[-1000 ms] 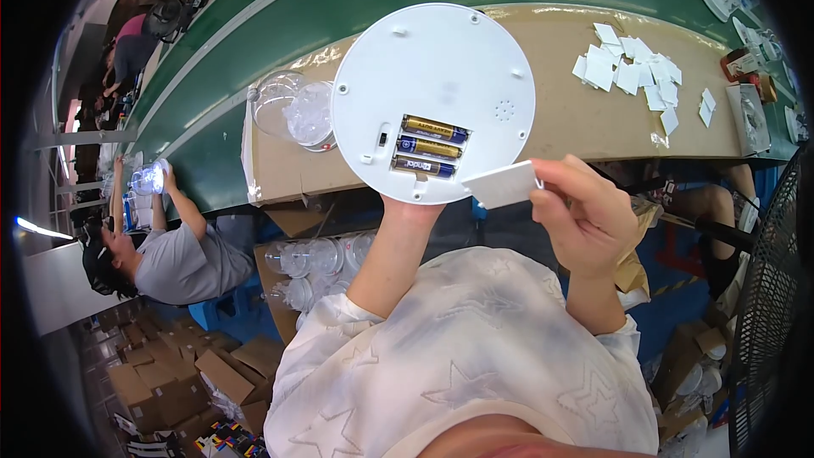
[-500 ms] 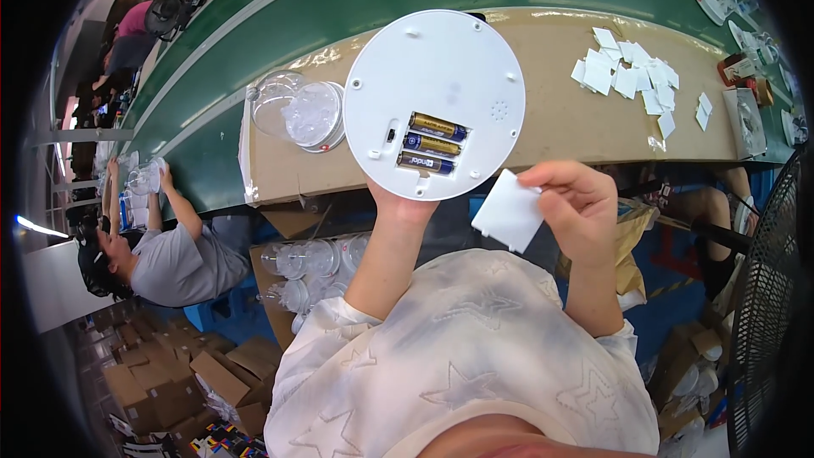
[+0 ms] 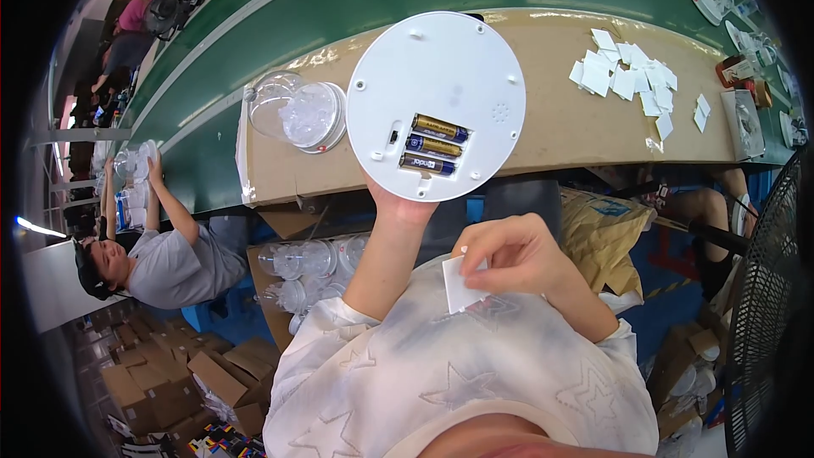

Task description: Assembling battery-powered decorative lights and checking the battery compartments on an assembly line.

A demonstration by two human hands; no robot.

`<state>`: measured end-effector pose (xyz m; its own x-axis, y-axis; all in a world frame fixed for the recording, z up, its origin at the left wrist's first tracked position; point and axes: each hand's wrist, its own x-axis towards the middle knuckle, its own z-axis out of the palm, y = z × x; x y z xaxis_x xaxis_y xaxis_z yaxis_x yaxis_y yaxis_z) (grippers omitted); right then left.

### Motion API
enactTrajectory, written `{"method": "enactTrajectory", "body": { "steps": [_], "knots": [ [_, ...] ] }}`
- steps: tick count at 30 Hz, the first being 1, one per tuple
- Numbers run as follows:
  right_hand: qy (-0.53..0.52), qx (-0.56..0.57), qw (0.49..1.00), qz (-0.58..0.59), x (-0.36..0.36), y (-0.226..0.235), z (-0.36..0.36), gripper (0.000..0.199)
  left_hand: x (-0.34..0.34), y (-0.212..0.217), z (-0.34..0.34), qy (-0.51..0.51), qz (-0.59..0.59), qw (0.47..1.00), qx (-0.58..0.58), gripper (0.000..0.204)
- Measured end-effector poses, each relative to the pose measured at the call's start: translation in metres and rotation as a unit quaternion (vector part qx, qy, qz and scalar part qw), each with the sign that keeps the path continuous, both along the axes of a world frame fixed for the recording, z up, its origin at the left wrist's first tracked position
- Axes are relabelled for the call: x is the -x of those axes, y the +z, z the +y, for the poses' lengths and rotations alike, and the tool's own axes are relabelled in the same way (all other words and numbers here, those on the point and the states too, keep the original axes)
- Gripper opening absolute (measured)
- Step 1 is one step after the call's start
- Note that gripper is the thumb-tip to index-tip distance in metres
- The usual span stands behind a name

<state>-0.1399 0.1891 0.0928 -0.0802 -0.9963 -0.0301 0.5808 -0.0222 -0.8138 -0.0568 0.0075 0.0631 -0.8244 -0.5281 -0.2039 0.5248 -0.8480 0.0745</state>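
Okay, left hand (image 3: 400,205): gripping the round white base (image 3: 445,64) by its lower edge; fingers hidden behind it, exact placement can't be told.
Base position: upper centre of frame, underside facing the camera, held in front of the bench edge.
Battery bay: lower part of the base, uncovered; three gold-and-blue cylindrical batteries (image 3: 434,147) seated one above another.
Slide switch (image 3: 393,136): just left of the bay, black, small.
Hole cluster (image 3: 500,112): right side of the base.
Right hand (image 3: 517,259): closed in a pinch, thumb and fingers on a white battery cover (image 3: 457,290).
Cover position: just below frame centre, tilted, in front of the shirt (image 3: 407,365), well apart from the bay.
Spare covers (image 3: 623,82): loose pile on the brown cardboard sheet (image 3: 568,131), upper right; two more just right of it.
Clear dome (image 3: 270,110): upper left of the sheet, next to a white-rimmed round unit.
Co-worker (image 3: 182,259): left of frame, grey shirt, both arms raised to clear plastic parts.
Black mesh fan guard (image 3: 767,305): right edge.
Cardboard boxes (image 3: 157,390): lower left.
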Motion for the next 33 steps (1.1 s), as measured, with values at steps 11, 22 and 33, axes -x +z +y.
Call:
{"method": "enactTrajectory", "body": {
  "steps": [11, 22, 33],
  "knots": [
    [0.112, 0.104, 0.959, -0.237, 0.003, 0.003, 0.005, 0.044, -0.005, -0.005, -0.001, 0.011, 0.005, 1.000, -0.004, 0.058],
    [-0.004, -0.054, 0.997, -0.055, -0.005, 0.000, -0.008, 0.029, -0.001, -0.004, -0.001, 0.000, 0.001, 1.000, -0.028, 0.064],
    [-0.026, -0.026, 0.959, -0.281, -0.008, 0.036, -0.030, 0.031, -0.008, -0.008, 0.005, 0.057, -0.081, 0.995, 0.014, 0.078]
  ]
}}
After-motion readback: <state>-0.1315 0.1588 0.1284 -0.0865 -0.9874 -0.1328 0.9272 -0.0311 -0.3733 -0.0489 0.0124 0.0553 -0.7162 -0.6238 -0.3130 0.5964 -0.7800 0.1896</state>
